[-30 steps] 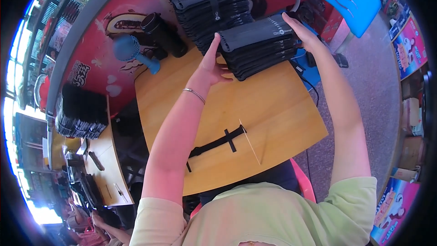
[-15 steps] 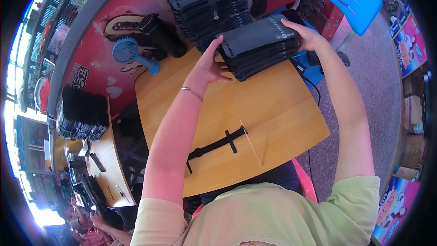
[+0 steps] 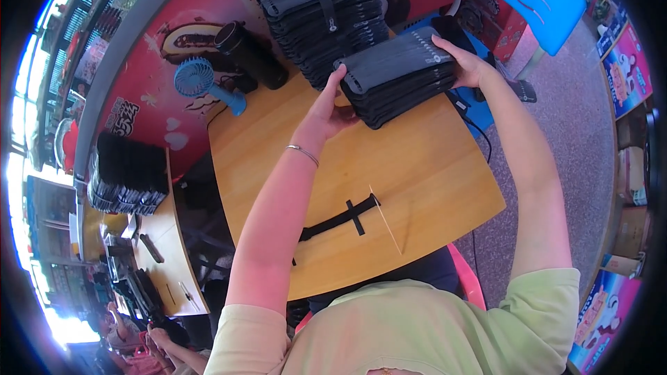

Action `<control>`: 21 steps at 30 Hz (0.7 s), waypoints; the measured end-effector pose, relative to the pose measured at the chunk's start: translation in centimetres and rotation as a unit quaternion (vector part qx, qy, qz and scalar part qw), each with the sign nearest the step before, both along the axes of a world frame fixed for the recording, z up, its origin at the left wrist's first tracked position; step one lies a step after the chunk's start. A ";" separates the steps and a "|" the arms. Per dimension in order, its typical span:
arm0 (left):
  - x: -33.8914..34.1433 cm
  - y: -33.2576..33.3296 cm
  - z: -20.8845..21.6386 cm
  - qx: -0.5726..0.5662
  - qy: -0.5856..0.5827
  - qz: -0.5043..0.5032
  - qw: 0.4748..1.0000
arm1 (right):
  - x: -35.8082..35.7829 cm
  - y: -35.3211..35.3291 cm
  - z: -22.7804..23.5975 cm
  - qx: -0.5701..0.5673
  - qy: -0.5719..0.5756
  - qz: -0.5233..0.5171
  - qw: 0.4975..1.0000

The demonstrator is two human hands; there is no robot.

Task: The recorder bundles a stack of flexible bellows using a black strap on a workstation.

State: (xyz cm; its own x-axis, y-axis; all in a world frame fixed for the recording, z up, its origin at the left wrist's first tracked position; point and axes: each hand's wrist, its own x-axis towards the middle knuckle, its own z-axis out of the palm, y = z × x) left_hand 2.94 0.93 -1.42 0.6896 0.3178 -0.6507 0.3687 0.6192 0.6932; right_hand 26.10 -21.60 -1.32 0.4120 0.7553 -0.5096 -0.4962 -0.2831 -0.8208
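Observation:
A pile of flat, dark grey folded fabric pouches (image 3: 399,62) is at the far side of the wooden table (image 3: 431,160). My left hand (image 3: 335,110) grips its left end, thumb on the top edge. At the right end, my right hand (image 3: 467,64) has its thumb over the top, with its other fingers mostly hidden behind the pile. Between my forearms lies a black strap (image 3: 333,223) with a short crosspiece. A thin pale stick (image 3: 388,223) lies across the strap's right end.
Taller strapped stacks of similar pouches (image 3: 323,10) stand behind. Left of them are a black cylinder (image 3: 251,54) and a blue handheld fan (image 3: 196,78). A blue chair (image 3: 531,3) is at far right. Another table (image 3: 167,253) on the left bears another dark stack (image 3: 128,170); a co-worker's hand (image 3: 160,337) shows below.
The pouch pile has shifted slightly nearer, with both hands still on it. My left forearm has swung a little right and now covers more of the strap's left end.

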 end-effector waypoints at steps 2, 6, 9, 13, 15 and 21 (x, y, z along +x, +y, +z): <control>-0.2 -1.3 0.2 -0.017 -0.013 0.010 1.000 | 0.2 -0.3 -0.6 -0.001 0.004 -0.010 1.000; -0.4 -2.4 0.3 -0.026 -0.031 0.028 0.999 | -0.4 -0.8 -0.4 0.006 0.004 -0.016 1.000; -0.8 -3.1 1.0 -0.004 -0.025 0.024 0.999 | -1.1 -2.0 0.4 0.032 0.011 -0.032 0.999; -1.8 -3.8 1.8 0.014 -0.100 -0.023 0.995 | -3.0 -3.5 2.8 0.066 -0.004 -0.062 0.996; -2.6 -3.7 2.2 0.018 -0.136 -0.024 0.990 | -4.1 -3.8 3.7 0.112 -0.034 -0.066 0.991; -7.2 -2.7 3.1 0.014 -0.199 -0.008 0.980 | -8.5 -4.0 4.7 0.178 -0.064 -0.041 0.981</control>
State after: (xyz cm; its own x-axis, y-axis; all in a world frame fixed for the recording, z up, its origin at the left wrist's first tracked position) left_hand -4.24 -1.80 1.68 0.8922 0.3190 -0.3198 0.0746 0.5941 0.8009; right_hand 17.58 -25.58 3.37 0.5219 0.8379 -0.1601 -0.3918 0.0688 -0.9175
